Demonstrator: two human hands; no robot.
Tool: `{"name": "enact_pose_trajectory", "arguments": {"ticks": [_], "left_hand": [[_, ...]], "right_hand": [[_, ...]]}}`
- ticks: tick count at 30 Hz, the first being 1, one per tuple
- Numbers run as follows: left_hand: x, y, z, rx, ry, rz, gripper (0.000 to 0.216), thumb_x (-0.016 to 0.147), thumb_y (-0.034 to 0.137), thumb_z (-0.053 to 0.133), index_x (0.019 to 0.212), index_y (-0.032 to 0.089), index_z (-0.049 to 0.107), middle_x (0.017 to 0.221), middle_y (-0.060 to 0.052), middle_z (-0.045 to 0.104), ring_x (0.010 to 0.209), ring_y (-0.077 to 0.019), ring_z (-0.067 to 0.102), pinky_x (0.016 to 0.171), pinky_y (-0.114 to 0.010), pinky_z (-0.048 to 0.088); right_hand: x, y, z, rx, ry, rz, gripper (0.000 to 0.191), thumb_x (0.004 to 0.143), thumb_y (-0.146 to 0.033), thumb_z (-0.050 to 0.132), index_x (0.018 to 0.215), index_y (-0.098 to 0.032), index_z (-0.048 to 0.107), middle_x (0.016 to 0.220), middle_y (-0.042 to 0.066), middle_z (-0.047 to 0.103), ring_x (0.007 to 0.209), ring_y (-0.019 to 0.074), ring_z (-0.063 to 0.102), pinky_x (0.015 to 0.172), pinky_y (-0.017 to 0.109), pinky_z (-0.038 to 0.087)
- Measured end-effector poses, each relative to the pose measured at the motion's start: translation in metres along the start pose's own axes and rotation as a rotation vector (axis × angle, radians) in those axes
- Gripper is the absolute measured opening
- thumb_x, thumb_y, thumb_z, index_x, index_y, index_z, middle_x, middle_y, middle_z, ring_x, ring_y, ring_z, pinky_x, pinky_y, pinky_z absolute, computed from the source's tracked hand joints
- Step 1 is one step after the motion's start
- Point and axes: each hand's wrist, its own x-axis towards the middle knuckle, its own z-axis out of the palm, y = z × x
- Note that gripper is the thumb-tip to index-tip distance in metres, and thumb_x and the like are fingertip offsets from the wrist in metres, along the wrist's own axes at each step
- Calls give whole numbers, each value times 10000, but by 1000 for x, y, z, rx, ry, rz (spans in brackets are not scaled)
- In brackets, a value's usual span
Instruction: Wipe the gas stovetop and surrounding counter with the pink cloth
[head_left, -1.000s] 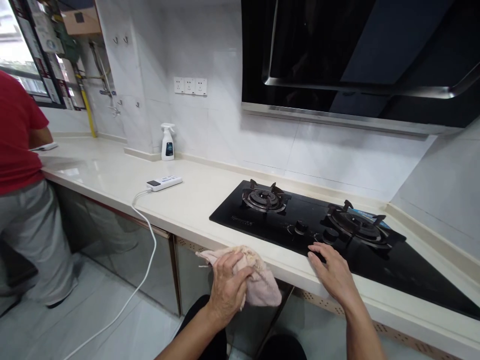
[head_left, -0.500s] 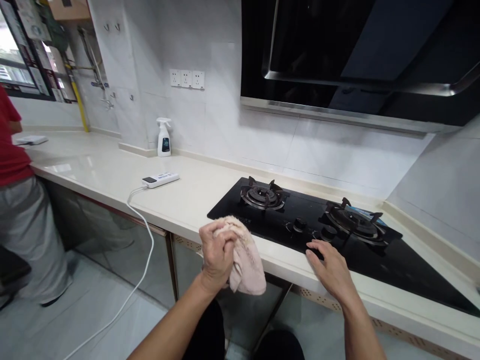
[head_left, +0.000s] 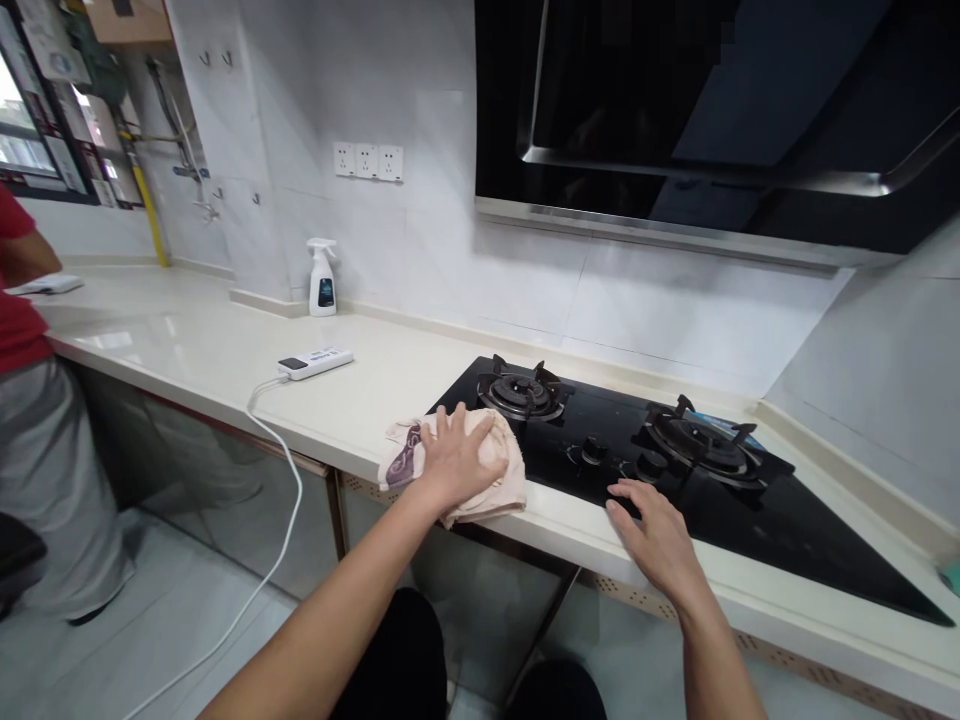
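Note:
My left hand (head_left: 455,463) lies flat with spread fingers on a pale pink cloth (head_left: 502,490) with a purple printed patch. The cloth rests on the front left corner of the black gas stove (head_left: 765,540) and the counter's front edge, partly hanging over it. My right hand (head_left: 654,535) rests at the front edge of the stove, just in front of the control knobs (head_left: 649,466), fingers stretched and thumb apart, holding nothing.
A white power strip (head_left: 315,363) with a trailing cord and a white spray bottle (head_left: 322,280) stand on the counter (head_left: 202,345) to the left. A range hood (head_left: 675,120) hangs above. Someone in a red shirt (head_left: 19,290) stands at far left.
My left hand has set the bunched cloth down onto the stove corner and counter edge, and its fingers have opened out over it. The right hand has stayed in place.

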Motion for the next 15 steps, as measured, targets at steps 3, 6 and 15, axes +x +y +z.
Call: {"name": "enact_pose_trajectory", "arguments": {"ticks": [3,6,15], "left_hand": [[0,1,-7,73,-115,-80,754,857,636,619,1543,381,440,1615,-176,366,1471,-543,274,1102,-828,176],[6,6,-12,121,-173,-61,691,893,619,536,1531,365,459,1546,-181,423,1389,-510,381,1074,-794,258],[6,65,11,103,-272,128,618,913,595,463,1444,293,549,1465,-175,455,1334,-438,405,1116,-709,277]], "right_hand": [[0,-2,0,-2,-3,12,423,959,-540,438,1158,-269,696,1345,85,655,1320,299,554,1131,533,401],[1,-6,0,4,-1,31,431,961,-555,437,1149,-272,702,1336,83,655,1289,297,565,1132,529,389],[6,-17,-5,126,23,144,587,987,-663,306,1085,-273,733,1267,73,683,1230,280,586,1128,502,392]]}}
